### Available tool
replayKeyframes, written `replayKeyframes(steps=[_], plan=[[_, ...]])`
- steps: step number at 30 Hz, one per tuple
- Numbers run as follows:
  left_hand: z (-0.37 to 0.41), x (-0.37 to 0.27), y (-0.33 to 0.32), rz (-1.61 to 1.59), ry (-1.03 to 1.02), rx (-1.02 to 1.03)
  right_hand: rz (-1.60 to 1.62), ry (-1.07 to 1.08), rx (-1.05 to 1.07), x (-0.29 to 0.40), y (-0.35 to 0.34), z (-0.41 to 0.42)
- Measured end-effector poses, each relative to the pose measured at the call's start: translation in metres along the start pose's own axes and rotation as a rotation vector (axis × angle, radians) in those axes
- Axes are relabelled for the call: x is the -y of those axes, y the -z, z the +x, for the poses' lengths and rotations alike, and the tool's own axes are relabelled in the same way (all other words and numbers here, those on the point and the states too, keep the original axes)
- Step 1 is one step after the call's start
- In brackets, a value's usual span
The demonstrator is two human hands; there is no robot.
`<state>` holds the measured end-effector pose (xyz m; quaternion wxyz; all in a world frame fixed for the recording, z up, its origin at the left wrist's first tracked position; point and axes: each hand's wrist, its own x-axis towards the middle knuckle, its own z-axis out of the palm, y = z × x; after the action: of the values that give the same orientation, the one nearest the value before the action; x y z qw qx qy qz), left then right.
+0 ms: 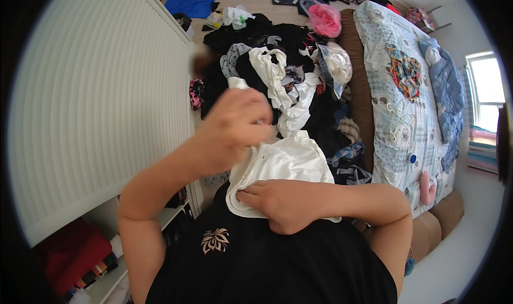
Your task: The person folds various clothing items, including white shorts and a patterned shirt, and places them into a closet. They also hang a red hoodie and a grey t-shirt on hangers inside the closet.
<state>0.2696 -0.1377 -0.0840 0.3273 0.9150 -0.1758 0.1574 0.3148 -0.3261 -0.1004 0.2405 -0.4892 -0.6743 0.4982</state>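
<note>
A white garment point(286, 159) with a gathered elastic edge lies against the front of my black shirt. My right hand point(286, 206) rests on its lower part, fingertips at the elastic edge. My left hand point(236, 127) is raised above the garment's upper left edge, blurred by motion, with its fingers curled; a bit of white shows at the fingers, and whether it grips the cloth cannot be told. Beyond the hands, more white clothing point(296, 107) lies on a heap of mostly black clothes point(256, 29) on the floor.
A white shutter door point(104, 103) stands at the left, above shelves with folded clothes point(72, 256). At the right is a bed point(384, 115) with a patterned cover, white hangers point(400, 121) and a blue quilt point(445, 95). Plastic bags point(324, 19) lie beyond the heap.
</note>
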Motion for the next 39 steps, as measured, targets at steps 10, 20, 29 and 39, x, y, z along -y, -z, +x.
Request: replayKeyframes(steps=[10, 20, 29, 39], plan=[[0.013, -0.027, -0.075, -0.832, 0.188, 0.147, -0.304, -0.239, -0.181, 0.051, 0.023, -0.089], [0.027, -0.029, -0.085, -1.245, 0.347, 0.211, -0.271, -0.206, -0.972, -0.015, -0.019, -0.122], [0.031, 0.008, -0.093, -1.42, 0.618, 0.439, -0.024, -0.052, -0.896, -0.033, -0.006, -0.102], [-0.04, 0.059, -0.103, -1.673, 0.337, 0.108, -0.109, -0.137, -1.251, -0.046, 0.016, -0.095]])
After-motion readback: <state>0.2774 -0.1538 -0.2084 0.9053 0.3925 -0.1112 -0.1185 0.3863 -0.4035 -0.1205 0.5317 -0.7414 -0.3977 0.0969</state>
